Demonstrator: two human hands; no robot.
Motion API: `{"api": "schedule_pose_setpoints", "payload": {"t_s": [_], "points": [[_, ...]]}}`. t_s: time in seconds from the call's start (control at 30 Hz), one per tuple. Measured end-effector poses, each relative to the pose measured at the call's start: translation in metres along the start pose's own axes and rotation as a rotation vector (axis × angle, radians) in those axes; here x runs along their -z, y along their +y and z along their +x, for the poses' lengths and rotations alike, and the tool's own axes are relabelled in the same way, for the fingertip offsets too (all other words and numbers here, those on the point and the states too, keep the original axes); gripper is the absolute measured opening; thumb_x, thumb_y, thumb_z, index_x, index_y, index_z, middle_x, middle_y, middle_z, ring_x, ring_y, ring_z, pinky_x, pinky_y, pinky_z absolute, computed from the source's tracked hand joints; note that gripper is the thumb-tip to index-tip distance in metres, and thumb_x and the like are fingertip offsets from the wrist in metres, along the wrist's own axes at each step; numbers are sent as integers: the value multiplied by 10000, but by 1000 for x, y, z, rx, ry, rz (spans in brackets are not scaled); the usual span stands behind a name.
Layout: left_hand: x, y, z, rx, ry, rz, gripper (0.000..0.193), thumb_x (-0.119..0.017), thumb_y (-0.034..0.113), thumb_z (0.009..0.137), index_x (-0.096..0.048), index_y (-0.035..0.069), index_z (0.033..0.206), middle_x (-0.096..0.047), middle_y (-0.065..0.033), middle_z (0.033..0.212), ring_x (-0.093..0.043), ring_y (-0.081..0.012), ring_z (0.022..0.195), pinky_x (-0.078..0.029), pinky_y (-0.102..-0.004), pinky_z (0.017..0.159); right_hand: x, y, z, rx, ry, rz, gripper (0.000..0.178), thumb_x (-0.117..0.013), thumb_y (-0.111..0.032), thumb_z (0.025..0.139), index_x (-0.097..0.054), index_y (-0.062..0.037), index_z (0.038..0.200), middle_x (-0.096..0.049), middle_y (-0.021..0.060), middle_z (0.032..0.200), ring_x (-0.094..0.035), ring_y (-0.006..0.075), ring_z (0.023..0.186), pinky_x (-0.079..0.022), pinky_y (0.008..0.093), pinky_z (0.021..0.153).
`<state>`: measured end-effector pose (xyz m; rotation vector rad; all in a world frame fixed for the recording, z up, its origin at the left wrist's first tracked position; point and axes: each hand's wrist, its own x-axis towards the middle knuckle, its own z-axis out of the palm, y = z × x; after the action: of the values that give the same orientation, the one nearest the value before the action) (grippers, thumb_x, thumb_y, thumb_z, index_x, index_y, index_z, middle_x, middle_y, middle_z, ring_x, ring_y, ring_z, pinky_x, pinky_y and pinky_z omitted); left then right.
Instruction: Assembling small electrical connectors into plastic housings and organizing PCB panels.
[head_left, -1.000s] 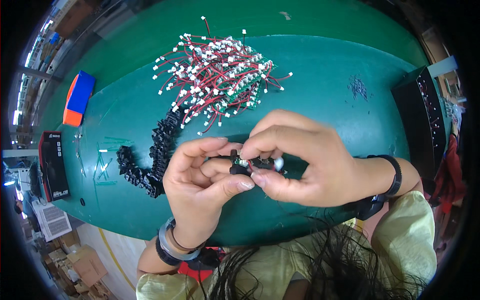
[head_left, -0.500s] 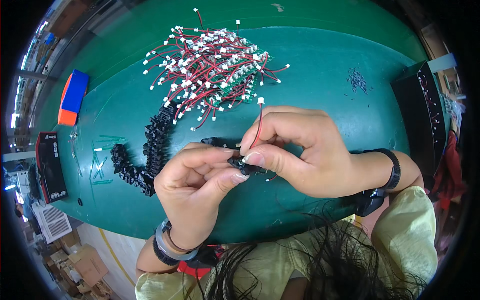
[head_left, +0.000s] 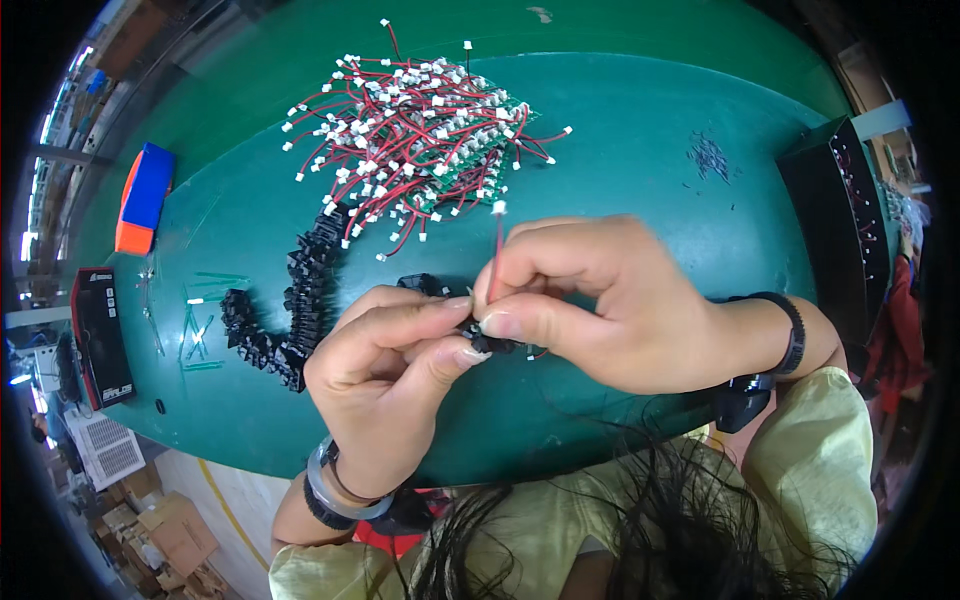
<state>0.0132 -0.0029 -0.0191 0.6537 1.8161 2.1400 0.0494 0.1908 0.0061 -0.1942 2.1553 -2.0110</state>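
My left hand (head_left: 375, 385) pinches a small black plastic part (head_left: 497, 345) between thumb and fingertips, low over the green table. My right hand (head_left: 620, 315) meets it there, thumb and forefinger closed at the base of a red wire (head_left: 497, 262) that stands up to a white connector (head_left: 499, 208). What the wire joins at its lower end is hidden by the fingers. Just beyond my left fingertips lies another black plastic part (head_left: 424, 283). Left of my hands runs a curved row of black plastic parts (head_left: 312, 285).
A heap of green circuit boards with red wires and white connectors (head_left: 420, 130) stands at the back. Small dark pieces (head_left: 708, 158) are scattered at the right, near a black box (head_left: 835, 225). At the left are a blue and orange object (head_left: 148, 195), green strips (head_left: 198, 335) and a black-red box (head_left: 102, 335).
The wire and its white connector have shifted slightly left and down. My right hand has moved a little left, its fingertips closer to my left ones. Both hands keep their pinch.
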Motion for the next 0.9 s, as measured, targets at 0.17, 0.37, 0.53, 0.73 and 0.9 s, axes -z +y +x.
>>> {"api": "schedule_pose_setpoints", "payload": {"t_s": [0.17, 0.37, 0.53, 0.73, 0.9], "points": [[1, -3, 3, -60, -48, -124, 164, -630, -98, 803, -529, -51, 923, -565, -212, 1066, -623, -179, 851, -545, -286, 765, 1, 2, -5, 305, 53, 0, 335, -641, 44, 798, -511, 32, 1107, -583, 91, 918, -571, 122, 756, -468, 249, 661], [2, -3, 2, -45, -125, -129, 178, -685, -23, 792, -533, -35, 885, -588, -217, 1010, -630, -185, 822, -547, -278, 703, 2, 8, -2, 536, 105, -202, 468, -692, 62, 746, -479, 25, 1161, -604, 102, 883, -607, 167, 789, -495, 294, 706], [2, 2, 4, -35, -141, 11, 175, -724, 57, 782, -571, -11, 832, -624, -182, 890, -630, -185, 750, -517, -278, 632, 5, 12, 4, 671, 63, -256, 450, -722, 44, 731, -508, 22, 1126, -641, 102, 842, -632, 205, 785, -503, 326, 716], [4, 1, 7, -78, -203, 85, 172, -731, 99, 782, -596, 2, 825, -632, -155, 853, -629, -189, 722, -501, -276, 609, 6, 7, 2, 584, 0, -159, 380, -699, 60, 735, -551, 21, 1083, -651, 105, 828, -636, 218, 742, -510, 321, 701], [9, 0, 7, -271, -243, 272, 172, -734, 112, 782, -605, 5, 820, -635, -155, 854, -625, -193, 679, -507, -272, 590, 4, 10, 0, 599, -16, -199, 326, -680, 56, 749, -579, 22, 1058, -651, 105, 807, -630, 227, 731, -518, 308, 643]]}}
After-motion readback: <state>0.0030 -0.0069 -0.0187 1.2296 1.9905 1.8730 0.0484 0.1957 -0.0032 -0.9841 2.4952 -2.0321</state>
